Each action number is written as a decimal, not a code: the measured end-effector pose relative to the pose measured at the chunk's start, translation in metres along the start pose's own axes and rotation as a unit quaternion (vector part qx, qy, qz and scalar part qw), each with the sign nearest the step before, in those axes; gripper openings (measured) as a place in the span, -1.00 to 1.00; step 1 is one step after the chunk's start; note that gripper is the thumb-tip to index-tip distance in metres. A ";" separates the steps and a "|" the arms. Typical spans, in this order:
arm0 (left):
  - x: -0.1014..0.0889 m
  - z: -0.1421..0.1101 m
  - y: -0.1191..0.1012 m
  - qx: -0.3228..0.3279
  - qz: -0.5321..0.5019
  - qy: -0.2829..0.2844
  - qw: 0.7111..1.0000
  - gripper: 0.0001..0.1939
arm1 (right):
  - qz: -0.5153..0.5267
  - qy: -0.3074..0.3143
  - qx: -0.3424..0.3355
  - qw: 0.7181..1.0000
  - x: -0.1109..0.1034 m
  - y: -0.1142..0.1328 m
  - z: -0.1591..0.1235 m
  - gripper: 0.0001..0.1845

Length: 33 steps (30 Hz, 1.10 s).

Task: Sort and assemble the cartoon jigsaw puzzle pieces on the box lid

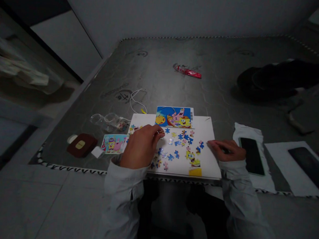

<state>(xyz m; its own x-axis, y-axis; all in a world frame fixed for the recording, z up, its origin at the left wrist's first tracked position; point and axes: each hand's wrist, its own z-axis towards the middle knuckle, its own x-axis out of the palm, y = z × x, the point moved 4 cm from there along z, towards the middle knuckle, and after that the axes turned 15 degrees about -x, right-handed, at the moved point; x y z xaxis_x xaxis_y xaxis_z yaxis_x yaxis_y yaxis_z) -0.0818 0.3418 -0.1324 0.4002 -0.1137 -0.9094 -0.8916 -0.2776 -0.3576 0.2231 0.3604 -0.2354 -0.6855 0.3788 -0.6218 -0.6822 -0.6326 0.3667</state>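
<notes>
While the left hand [141, 147] pinches a puzzle piece [161, 132] in closed fingers over the white board [206, 127], loose pieces [179, 143] lie scattered alongside. The right hand [227, 150] rests flat, fingers open, steadying the board's edge; the reference picture [174, 117] lies at the far edge for viewing.

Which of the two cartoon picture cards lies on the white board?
The picture card at the white board's far edge; the other card lies off it on the mattress, left of the left hand.

puzzle pieces [178, 145] scattered on the board [206, 127], picture card [174, 117] at its far edge, phone [249, 155] to the right, small case [81, 145] to the left, wrapper [187, 71] far behind
</notes>
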 end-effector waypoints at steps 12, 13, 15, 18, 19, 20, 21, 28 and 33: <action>0.057 0.004 -0.062 0.093 -0.007 0.108 0.990 -0.82 | 0.059 0.050 -0.134 0.988 0.010 0.012 0.010 -0.81; 0.059 0.005 -0.065 0.083 -0.016 0.112 0.990 -0.86 | 0.058 0.057 -0.146 0.986 0.011 0.012 0.009 -0.79; 0.063 0.006 -0.070 0.073 -0.022 0.120 0.990 -0.90 | 0.049 0.063 -0.163 0.983 0.012 0.011 0.007 -0.79; 0.070 0.007 -0.075 0.071 -0.010 0.127 0.989 -0.87 | 0.045 0.067 -0.169 0.982 0.014 0.009 0.003 -0.81; 0.073 0.008 -0.075 0.068 -0.003 0.127 0.990 -0.87 | 0.047 0.065 -0.171 0.982 0.015 0.009 0.003 -0.80; 0.075 0.008 -0.075 0.065 0.005 0.128 0.990 -0.86 | 0.048 0.062 -0.174 0.982 0.015 0.009 0.002 -0.80; 0.077 0.009 -0.075 0.061 0.011 0.129 0.990 -0.86 | 0.048 0.057 -0.178 0.981 0.015 0.009 0.002 -0.79; 0.081 0.008 -0.078 0.043 0.022 0.117 0.992 -0.87 | 0.032 0.073 -0.177 0.981 0.016 0.008 0.001 -0.71; 0.079 0.006 -0.077 0.041 0.021 0.105 0.993 -0.86 | 0.034 0.065 -0.173 0.982 0.018 0.007 0.000 -0.71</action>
<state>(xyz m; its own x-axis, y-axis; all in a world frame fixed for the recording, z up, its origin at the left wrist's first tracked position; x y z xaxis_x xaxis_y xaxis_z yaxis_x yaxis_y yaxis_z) 0.0171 0.3601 -0.1781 0.3900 -0.3221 -0.8627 -0.9193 -0.1906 -0.3444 0.2063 0.3630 -0.2436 -0.6732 0.2523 -0.6951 -0.4929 -0.8538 0.1675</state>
